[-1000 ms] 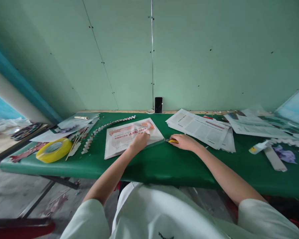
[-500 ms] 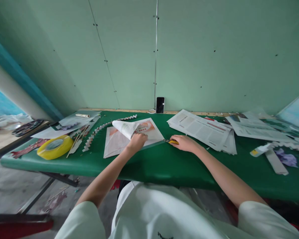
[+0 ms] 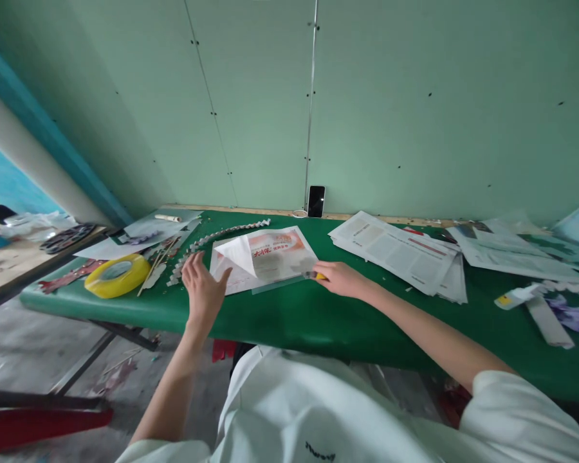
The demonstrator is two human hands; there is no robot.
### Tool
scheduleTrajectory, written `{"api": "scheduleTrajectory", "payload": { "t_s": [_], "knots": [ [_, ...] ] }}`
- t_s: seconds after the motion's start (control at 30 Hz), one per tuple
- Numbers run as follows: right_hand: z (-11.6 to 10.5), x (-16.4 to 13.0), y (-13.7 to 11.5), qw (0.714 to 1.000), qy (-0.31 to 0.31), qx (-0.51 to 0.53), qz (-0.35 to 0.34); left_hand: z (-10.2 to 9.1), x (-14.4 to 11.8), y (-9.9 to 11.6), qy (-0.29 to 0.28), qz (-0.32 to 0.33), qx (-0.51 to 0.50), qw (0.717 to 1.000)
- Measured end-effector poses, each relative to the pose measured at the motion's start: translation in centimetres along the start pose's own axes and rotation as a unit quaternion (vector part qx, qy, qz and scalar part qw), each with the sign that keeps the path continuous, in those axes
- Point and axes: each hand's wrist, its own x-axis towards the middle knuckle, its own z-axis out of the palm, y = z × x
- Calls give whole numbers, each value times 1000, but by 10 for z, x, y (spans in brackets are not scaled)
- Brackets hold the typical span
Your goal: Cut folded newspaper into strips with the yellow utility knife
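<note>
Newsprint dominates the head view: a white folded newspaper sheet with an orange-red printed panel lies on the green-covered table, its left corner curled up and over toward the middle. This sheet serves as the landmark. Along its near edge lies a clear plastic ruler, touching the paper. The left hand hovers just left of the sheet, fingers spread wide and empty, thumb tip close to the curled corner, though whether it touches the paper cannot be told. The right hand rests on the table just right of the sheet, fingers closed around a yellow-handled cutter whose tip points at the ruler's right end.

Left of the sheet, a white zigzag-folded paper strip runs diagonally, and farther left sits a yellow roll of tape, with thin wooden sticks between them. Behind the sheet, a black phone stands upright against the pale green wall. Right of the sheet lies a loose stack of printed newspapers, well apart from the left hand.
</note>
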Motion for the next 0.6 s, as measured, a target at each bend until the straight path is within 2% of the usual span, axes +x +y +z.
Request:
{"api": "scheduleTrajectory", "payload": {
  "t_s": [0.03,0.07,0.13,0.2,0.23,0.3,0.6],
  "knots": [
    [6,7,-8,1000,-6,3,-22,0,-2,-15,-24,-42,14,999],
    [13,13,-16,999,-15,6,-42,0,-4,-30,-73,-62,23,995],
    [28,25,-29,996,-33,16,-79,1,-8,-57,-206,-32,2,978],
    [41,35,-40,992,-52,24,-116,2,-9,-75,-286,4,-36,957],
    [47,40,-45,990,-58,25,-127,2,-9,-80,-301,14,-49,952],
    [54,48,-51,990,-59,21,-129,3,-9,-86,-296,16,-54,954],
    [63,63,-58,995,-38,-26,-85,9,0,-82,-267,42,-49,961]
  ]
}}
